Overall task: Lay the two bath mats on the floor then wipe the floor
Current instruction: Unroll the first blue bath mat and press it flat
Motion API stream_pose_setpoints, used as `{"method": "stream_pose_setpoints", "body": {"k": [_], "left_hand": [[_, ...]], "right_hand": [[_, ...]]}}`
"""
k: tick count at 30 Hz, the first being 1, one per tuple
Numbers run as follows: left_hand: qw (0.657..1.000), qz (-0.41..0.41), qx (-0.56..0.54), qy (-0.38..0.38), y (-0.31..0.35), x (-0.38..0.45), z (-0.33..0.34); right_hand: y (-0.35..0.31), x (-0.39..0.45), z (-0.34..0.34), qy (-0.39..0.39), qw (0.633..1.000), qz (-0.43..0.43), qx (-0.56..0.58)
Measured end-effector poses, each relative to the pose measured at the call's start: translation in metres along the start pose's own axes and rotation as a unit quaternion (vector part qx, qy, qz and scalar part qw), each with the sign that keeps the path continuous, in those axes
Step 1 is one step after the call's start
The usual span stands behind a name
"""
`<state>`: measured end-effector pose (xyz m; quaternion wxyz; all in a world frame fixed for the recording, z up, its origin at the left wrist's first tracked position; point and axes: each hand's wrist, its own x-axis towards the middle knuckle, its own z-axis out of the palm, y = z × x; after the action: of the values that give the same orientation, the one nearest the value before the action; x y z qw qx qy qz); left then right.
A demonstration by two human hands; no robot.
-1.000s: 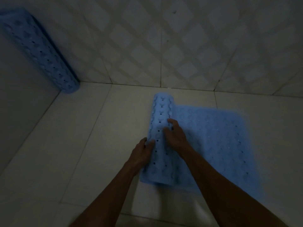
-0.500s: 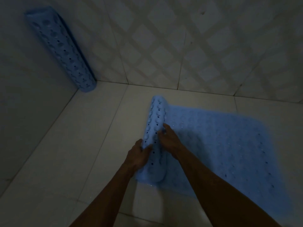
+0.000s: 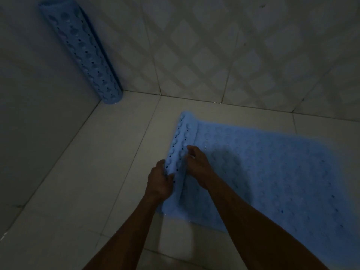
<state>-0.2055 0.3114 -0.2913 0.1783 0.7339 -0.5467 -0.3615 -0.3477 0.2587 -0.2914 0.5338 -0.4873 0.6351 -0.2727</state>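
A blue bath mat (image 3: 272,172) with holes and round bumps lies mostly unrolled on the white floor tiles, spreading to the right. Its left end is still a thin roll (image 3: 180,139) running away from me. My left hand (image 3: 158,182) grips the near part of that roll from the left side. My right hand (image 3: 198,164) pinches the roll's edge from the right, fingers curled on it. A second blue bath mat (image 3: 83,53), fully rolled, leans upright in the far left corner against the wall.
The room is dim. A patterned tiled wall (image 3: 233,51) stands just behind the mat, and a plain wall (image 3: 35,114) closes the left side. White floor tiles (image 3: 101,172) stretch between the left wall and the mat.
The roll has grown thinner and more mat lies flat to the right. Both hands have stayed on the roll, shifting slightly left with it. The view has panned so the corner roll sits further right.
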Motion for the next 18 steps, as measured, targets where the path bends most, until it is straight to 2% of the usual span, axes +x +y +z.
{"method": "stream_pose_setpoints", "body": {"k": [6,10,15,18], "left_hand": [[0.996,0.059,-0.014,0.062,-0.007,0.002,0.007],[0.998,0.026,0.018,0.057,-0.004,0.006,0.003],[0.986,0.001,0.163,0.039,-0.005,0.022,-0.019],[0.939,-0.017,0.34,0.055,-0.01,0.03,-0.024]], "right_hand": [[0.007,0.003,-0.003,-0.025,0.999,0.0,-0.043],[0.015,0.006,-0.005,-0.022,0.998,0.003,-0.066],[0.025,0.01,-0.014,-0.017,0.99,-0.01,-0.136],[0.028,0.013,-0.019,-0.01,0.987,-0.025,-0.161]]}}
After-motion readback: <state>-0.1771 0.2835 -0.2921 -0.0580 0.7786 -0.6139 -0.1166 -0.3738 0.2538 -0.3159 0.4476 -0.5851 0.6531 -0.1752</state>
